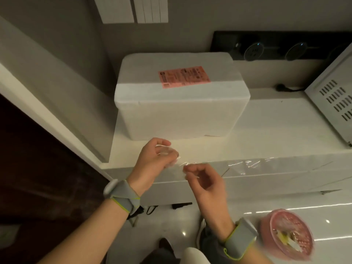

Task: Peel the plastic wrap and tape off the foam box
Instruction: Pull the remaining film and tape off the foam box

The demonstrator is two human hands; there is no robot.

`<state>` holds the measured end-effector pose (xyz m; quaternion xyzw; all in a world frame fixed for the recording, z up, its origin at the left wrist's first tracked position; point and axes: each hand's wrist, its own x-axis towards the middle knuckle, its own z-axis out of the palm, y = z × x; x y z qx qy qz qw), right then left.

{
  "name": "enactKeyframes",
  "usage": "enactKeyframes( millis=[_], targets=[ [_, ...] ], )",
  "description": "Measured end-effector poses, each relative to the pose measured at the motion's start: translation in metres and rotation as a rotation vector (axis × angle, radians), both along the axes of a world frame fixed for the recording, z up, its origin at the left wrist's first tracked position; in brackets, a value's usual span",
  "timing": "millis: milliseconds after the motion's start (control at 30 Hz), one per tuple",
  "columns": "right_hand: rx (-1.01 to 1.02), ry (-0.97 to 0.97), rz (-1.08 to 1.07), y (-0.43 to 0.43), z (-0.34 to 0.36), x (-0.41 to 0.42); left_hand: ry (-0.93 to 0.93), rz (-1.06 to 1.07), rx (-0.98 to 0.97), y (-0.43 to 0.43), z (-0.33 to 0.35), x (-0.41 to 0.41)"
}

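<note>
A white foam box (181, 113) with a pink label (183, 76) on its lid stands on the white counter (266, 130) against the wall. In front of the box my left hand (152, 162) grips a crumpled wad of clear plastic wrap (166, 152). A long clear strip of tape or wrap (247, 164) stretches from both hands to the right along the counter's front edge. My right hand (203, 182) is just right of the left one and pinches that strip between curled fingers. Both wrists wear grey bands.
A white perforated appliance (335, 100) stands at the right end of the counter. A black socket strip (276, 46) runs along the back wall, with a black cable below it. On the glossy floor lies a pink round container (287, 234). A dark door is at the left.
</note>
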<state>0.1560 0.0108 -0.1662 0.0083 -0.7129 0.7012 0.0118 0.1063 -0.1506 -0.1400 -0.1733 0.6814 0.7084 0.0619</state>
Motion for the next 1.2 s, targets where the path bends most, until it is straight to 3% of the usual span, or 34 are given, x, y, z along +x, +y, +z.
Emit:
enactKeyframes(
  millis=[167,367,767,1033,1200],
  targets=[
    [0.014,-0.186,-0.169,-0.012,-0.027,0.004,0.023,-0.094,-0.208,-0.008,-0.022,0.0],
    [0.111,-0.211,-0.196,-0.016,-0.037,0.004,0.063,-0.137,-0.302,-0.015,-0.023,-0.012],
    [0.058,-0.245,-0.243,-0.012,-0.039,-0.009,-0.01,-0.418,-0.425,-0.038,-0.011,-0.032],
    [-0.085,-0.322,-0.222,-0.022,-0.043,-0.007,0.301,-0.177,-0.585,-0.024,-0.026,-0.032],
    [-0.098,-0.362,-0.186,-0.028,-0.043,-0.005,0.486,-0.175,-0.755,-0.018,-0.038,-0.028]
  ],
)
